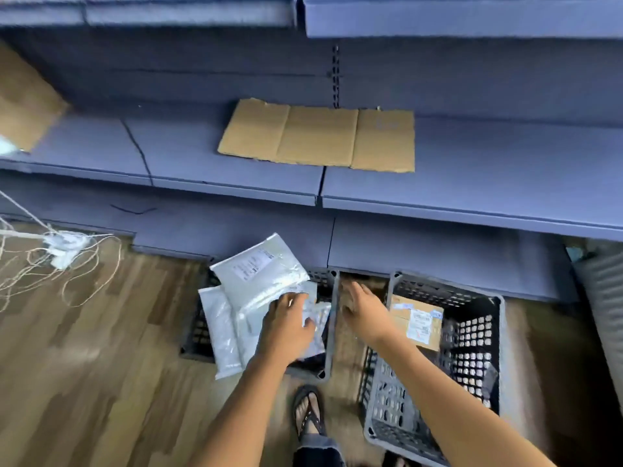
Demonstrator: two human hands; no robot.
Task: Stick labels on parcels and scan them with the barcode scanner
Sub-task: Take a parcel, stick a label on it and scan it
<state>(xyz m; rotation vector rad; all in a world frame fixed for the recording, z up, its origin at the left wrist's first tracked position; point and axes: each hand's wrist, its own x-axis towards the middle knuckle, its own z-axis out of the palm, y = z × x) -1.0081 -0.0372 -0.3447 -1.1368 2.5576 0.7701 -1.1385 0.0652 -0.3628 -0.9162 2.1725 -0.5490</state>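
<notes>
Both my bare arms reach forward and down, with the hands low in front of me.
My left hand [290,323] is palm down, the fingers bent a little at the tips. It is blurred, so I cannot tell if they grip something. My right hand [362,308] is just beside it and does not touch it. Its fingers are straight, close together and pointing forward, and they hold nothing. Both forearms are nearly straight and come closer together toward the hands.
</notes>
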